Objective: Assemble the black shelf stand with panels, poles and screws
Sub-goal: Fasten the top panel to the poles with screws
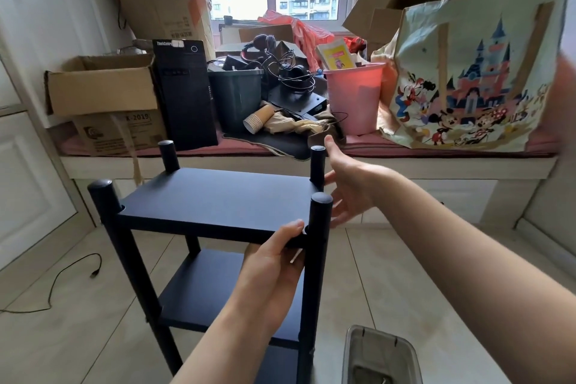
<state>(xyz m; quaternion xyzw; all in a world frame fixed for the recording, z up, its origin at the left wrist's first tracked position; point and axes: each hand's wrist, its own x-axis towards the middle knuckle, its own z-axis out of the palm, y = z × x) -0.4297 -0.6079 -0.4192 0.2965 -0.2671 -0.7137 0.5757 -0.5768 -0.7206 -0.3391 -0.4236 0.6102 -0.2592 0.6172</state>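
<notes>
Item: black shelf stand, upright on the tiled floor before a cluttered window ledge. Top panel seated level between four poles whose capped ends rise above it; middle panel and part of a lower one visible beneath.

Left hand: at the near edge of the top panel beside the near right pole, thumb on the upper face, fingers curled under the edge, clamped on the panel.

Right hand: just beside the right side of the stand, between the two right poles, fingers spread apart and holding nothing; whether they touch the panel edge cannot be told.

Other: metal tray on the floor at lower right, contents unclear; cable on the floor at left; printed bag, pink bucket and computer tower on the ledge.

Step, as judged: late stage, checking or squaring the top panel, all tiers apparently in place. Next move likely calls for steadying both sides and confirming each pole joint is tight; no screws are visible here.
</notes>
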